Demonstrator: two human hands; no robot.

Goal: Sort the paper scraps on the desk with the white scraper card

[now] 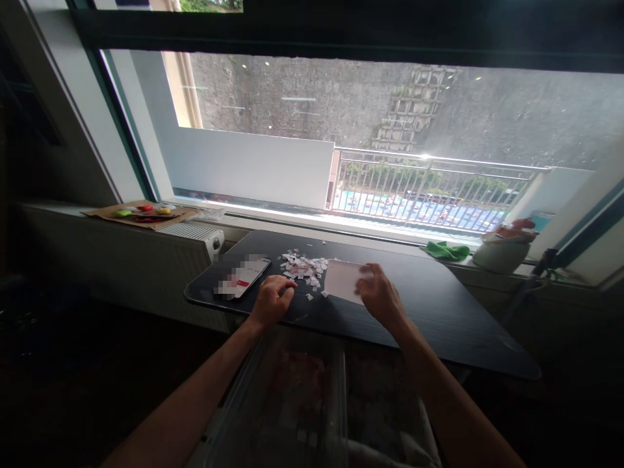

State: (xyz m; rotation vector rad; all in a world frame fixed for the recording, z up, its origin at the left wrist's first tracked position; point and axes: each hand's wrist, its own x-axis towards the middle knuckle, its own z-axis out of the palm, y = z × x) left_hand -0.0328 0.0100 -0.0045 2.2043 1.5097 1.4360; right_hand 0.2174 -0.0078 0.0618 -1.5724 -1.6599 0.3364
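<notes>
Pale rectangular card [342, 281] sits just right of the paper-scrap pile [305, 266], long axis unclear | right hand [381, 296] nearer it, at the end away from the pile, half-curled, blurred, grip unclear | left hand [273, 300] near-left of pile, loosely curled, hold can't be told

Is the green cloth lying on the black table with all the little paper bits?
No, the green cloth lies on the windowsill, while the paper scraps are on the black table.
</notes>
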